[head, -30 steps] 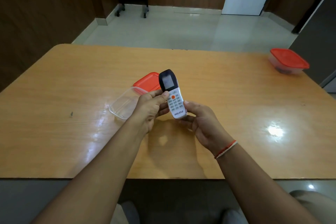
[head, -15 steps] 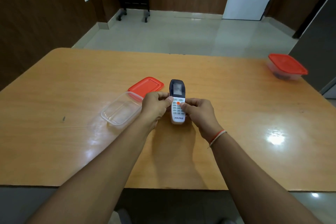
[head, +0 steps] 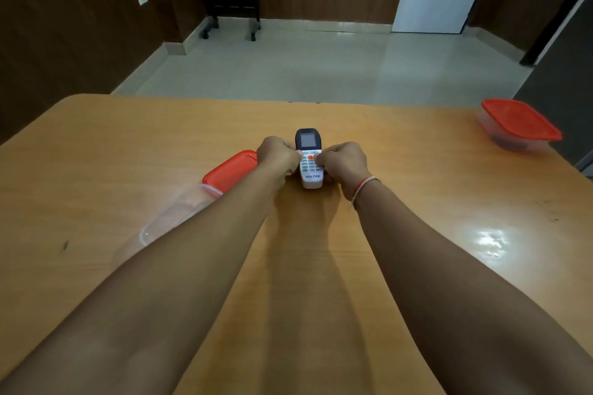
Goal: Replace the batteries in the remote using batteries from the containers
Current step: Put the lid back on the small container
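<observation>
A: How far along is it?

B: Nearly finished, it is judged: the remote (head: 308, 160) is pinched face-up between left hand (head: 278, 157) and right hand (head: 344, 161), seemingly resting on the table (head: 417, 170).

A: And the containers?

B: An opened container (head: 173, 218) lies beside the left forearm; a lidded container (head: 519, 125) is well right of the right hand.

Looked forward and down from head height, over both outstretched forearms, across the table (head: 417, 170) toward the floor (head: 288, 67) beyond.
</observation>
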